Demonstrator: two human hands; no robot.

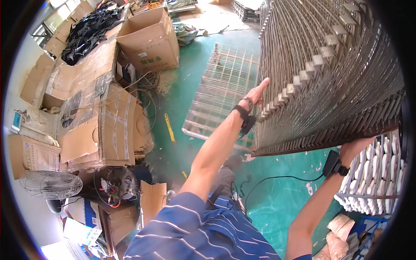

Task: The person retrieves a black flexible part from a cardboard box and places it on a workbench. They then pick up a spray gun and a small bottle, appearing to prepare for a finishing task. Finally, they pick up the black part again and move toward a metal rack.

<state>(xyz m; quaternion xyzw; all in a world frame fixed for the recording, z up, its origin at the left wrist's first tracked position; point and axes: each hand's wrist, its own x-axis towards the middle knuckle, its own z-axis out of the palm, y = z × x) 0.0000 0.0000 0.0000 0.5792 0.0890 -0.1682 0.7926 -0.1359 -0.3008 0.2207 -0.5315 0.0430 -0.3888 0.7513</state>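
A large bundle of brown metal wire racks [320,86], nested close together with rows of small flat tabs, fills the right side in front of me. My left hand [258,92] presses against its left side, the thumb side up and the other fingers partly hidden by the wires. At the bundle's lower right edge, my right hand [359,146] holds from beneath, its fingertips out of sight behind the metal. Dark straps with small black devices sit on both wrists. Left of the bundle, a flat wire grid [203,102] lies on the green floor.
Cardboard boxes [149,41] and a cardboard-covered bench [86,112] line the left, with black material [89,32] piled on top. A fan [51,184] stands lower left. White rounded items [372,173] are stacked under the bundle's right end. A black cable [277,177] crosses the floor.
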